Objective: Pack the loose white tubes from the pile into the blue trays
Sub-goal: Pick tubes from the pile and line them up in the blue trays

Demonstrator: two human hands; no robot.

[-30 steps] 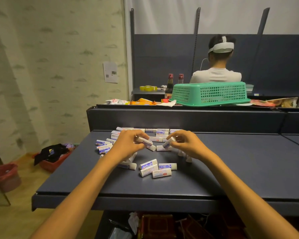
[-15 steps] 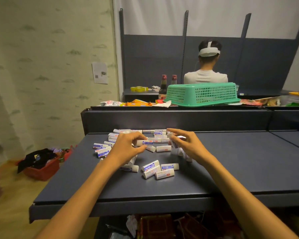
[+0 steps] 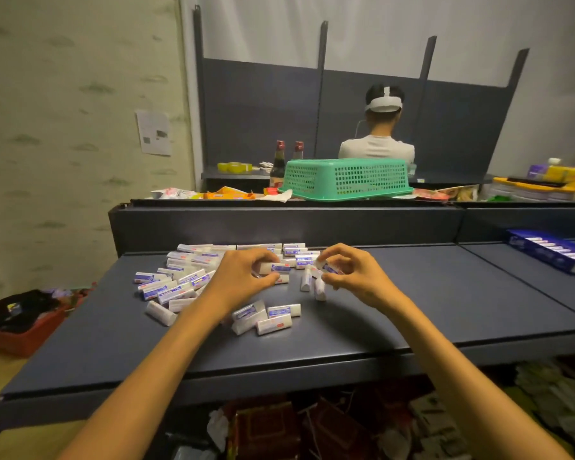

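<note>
Dark blue-grey shelving (image 3: 412,293) against a pale patterned wall (image 3: 63,111), dim light.

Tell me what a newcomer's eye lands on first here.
Two bare hands, left hand and right hand, each pinching a white tube over the scattered pile of white tubes on the dark shelf. Behind it stands an upturned green basket; a blue tray lies far right.

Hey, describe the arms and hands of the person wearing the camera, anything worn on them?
Both forearms are bare up to the frame edge: no sleeves show. The left hand and right hand wear no gloves, and no watch, ring or bracelet is visible.
</note>
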